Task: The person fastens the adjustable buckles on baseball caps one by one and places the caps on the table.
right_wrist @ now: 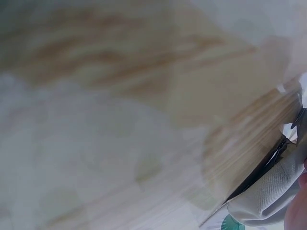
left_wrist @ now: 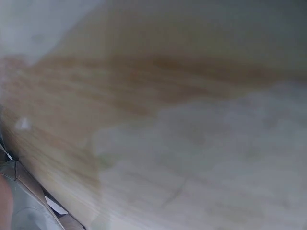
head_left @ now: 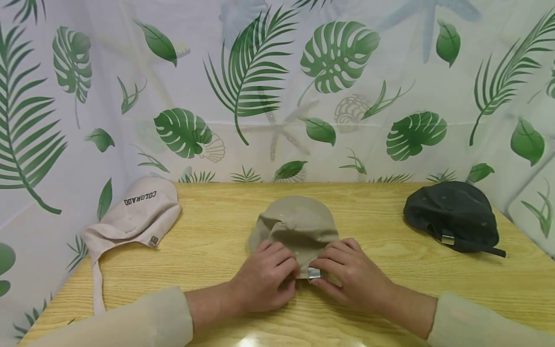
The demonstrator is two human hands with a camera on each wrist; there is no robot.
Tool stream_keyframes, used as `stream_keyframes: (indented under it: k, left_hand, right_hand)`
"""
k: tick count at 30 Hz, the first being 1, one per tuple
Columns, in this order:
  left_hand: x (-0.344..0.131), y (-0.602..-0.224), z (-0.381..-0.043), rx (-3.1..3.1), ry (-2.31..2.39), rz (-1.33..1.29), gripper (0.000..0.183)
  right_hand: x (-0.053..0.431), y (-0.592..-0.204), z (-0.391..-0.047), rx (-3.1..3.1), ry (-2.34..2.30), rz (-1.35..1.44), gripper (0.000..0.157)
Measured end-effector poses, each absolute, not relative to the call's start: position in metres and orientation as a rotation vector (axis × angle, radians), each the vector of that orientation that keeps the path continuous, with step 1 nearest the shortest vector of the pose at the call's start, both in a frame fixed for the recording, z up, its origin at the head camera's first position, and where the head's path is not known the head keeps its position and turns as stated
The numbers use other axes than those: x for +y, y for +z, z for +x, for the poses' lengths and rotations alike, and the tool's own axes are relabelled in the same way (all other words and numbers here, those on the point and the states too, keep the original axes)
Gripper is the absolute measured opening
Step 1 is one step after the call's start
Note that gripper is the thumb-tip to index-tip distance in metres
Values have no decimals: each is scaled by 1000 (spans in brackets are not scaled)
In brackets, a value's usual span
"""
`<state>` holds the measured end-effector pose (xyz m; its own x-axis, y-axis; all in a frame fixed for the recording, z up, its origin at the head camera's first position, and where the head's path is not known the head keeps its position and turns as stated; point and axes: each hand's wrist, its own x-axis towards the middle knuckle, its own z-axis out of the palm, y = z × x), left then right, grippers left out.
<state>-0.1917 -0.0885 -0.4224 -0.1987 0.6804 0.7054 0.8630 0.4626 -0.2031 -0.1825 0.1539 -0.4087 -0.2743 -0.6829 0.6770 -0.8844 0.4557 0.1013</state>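
Observation:
A khaki cap [head_left: 299, 209] lies at the middle of the table, its crown dented and its back edge toward me. My left hand [head_left: 266, 274] grips that edge at the left, thumb below and fingers curled over the fabric. At the right of the same edge, my right hand [head_left: 353, 277] pinches the cap beside a silver buckle [head_left: 314, 273]. Only a bit of the cap [left_wrist: 31, 203] and a finger show at the lower left of the left wrist view. The right wrist view catches grey-looking cap fabric [right_wrist: 266, 199] and fingertips at its lower right.
To the left, a pale pink cap [head_left: 143, 212] marked COLORADO lies with its strap hanging toward the front. A black cap [head_left: 453, 217] with a metal buckle lies at the right. Behind the wooden table [head_left: 217, 217] hangs a leaf-print cloth [head_left: 269, 140].

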Motion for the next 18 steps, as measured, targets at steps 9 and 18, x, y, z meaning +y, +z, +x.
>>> stream_keyframes:
  k: [9,18]
  left_hand:
    - [-88,-423,-193,-1930,-316,-1278,10]
    - [-87,-422,-194,-1867,-347,-1321,6]
  right_hand:
    - [156,-410,-182,-2119,390,1280,29]
    - [155,-410,-183,-2091,414,1293,29]
